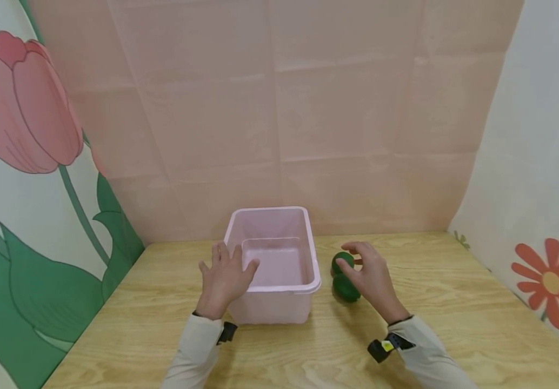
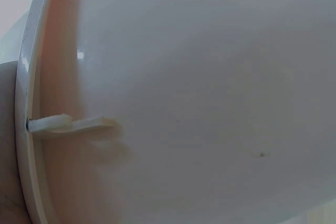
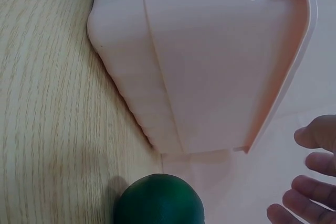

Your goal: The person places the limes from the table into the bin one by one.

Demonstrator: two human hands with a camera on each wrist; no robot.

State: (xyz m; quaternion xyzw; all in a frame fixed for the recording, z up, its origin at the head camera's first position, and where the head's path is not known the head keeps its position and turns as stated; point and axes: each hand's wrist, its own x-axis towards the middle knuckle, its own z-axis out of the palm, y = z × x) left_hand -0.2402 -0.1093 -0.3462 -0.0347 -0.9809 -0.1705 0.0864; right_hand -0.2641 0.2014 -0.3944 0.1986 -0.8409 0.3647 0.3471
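A pink plastic bin (image 1: 279, 305) stands on the wooden table, its inside bare. My left hand (image 1: 224, 281) is over the bin's near left rim with its fingers spread; the left wrist view shows the bin's outer wall (image 2: 184, 93) up close. Two dark green round things, a farther one (image 1: 340, 261) and a nearer one (image 1: 345, 288), sit right of the bin. Beside and above them is my right hand (image 1: 371, 273), thumb and fingers apart. In the right wrist view a gap separates that hand's fingers from the one visible green ball (image 3: 159, 203).
The wooden tabletop (image 1: 420, 324) extends on both sides of the bin. A pink sheet (image 1: 279, 119) hangs behind it. Flower-printed sheets (image 1: 513, 162) flank the table. Each wrist wears a small black camera (image 1: 380, 350).
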